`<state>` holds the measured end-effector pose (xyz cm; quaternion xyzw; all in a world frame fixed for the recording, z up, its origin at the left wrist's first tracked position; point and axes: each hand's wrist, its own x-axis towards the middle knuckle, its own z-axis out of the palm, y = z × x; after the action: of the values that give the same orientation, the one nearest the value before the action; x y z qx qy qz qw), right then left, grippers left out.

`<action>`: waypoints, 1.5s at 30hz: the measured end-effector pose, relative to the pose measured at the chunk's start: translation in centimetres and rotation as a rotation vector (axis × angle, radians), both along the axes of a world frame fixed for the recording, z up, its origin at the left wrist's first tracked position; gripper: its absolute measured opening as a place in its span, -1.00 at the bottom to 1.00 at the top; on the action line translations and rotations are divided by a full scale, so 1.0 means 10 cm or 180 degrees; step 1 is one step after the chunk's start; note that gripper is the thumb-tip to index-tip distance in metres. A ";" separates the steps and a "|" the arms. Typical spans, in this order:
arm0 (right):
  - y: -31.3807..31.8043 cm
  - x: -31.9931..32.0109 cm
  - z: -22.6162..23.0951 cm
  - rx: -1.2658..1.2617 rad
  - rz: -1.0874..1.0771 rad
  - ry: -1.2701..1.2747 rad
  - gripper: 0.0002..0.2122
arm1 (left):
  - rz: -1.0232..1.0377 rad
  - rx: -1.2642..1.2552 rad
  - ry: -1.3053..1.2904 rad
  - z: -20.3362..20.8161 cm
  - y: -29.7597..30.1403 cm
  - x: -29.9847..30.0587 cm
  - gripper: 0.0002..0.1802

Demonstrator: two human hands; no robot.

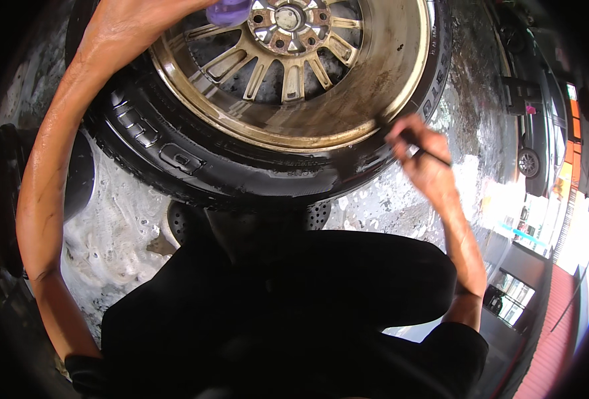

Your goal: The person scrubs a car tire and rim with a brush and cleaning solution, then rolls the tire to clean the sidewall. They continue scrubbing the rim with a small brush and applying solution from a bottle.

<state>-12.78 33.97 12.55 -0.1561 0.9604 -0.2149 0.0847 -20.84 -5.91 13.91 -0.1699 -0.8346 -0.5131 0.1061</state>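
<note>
A wheel lies flat before me, its wet black tyre [254, 174] around a dull bronze, stained rim [347, 106] with several spokes and a central hub [288, 18]. At the lower right of the rim, my right hand [429, 158] is closed on the dark handle of a brush [411, 136]. The brush head meets the rim's edge and is smeared by motion. My left hand [138, 20] reaches across the wheel's far left side at the top edge. It grips a purple see-through container [229, 12], though its fingertips and most of the container are cut off.
White foam [118, 233] covers wet ground at the left, near a dark rounded object [80, 176]. My perforated shoes [178, 223] are close under the tyre. A dark car [530, 133] stands farther right, with a red corrugated surface [552, 332] at lower right.
</note>
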 end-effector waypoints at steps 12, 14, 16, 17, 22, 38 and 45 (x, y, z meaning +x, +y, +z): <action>0.07 -0.11 -0.03 0.0400 0.0309 0.0238 -0.89 | 0.0077 -0.0120 0.0092 0.15 0.14 0.10 -0.52; 0.21 -0.47 0.08 0.0990 -0.0735 0.0200 -0.94 | 0.0091 -0.0044 0.0221 0.11 0.12 0.09 -0.51; 0.35 -0.43 -0.05 0.0546 0.0151 0.0596 -0.94 | 0.0142 -0.0210 0.0582 0.00 0.14 0.07 -0.51; 0.34 -0.26 -0.11 0.0189 0.0822 0.0694 -0.92 | 0.0104 -0.0204 0.0639 -0.07 0.14 0.00 -0.50; 0.33 -0.64 0.00 0.0792 -0.0692 0.0482 -0.91 | 0.0004 -0.0268 0.0542 -0.01 0.17 0.05 -0.51; -0.09 -2.88 0.20 -0.0086 0.0415 0.1684 -0.93 | 0.0101 -0.0086 0.0429 -0.21 -0.11 -0.04 -0.34; -1.21 -3.17 0.08 -0.1281 0.0469 0.2238 -0.93 | 0.0179 0.0052 0.0162 -0.05 -0.20 0.04 -0.43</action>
<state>-44.46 21.90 13.39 -0.3019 0.8558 -0.3253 -0.2656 -20.47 -7.95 13.43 -0.1585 -0.8319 -0.5123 0.1430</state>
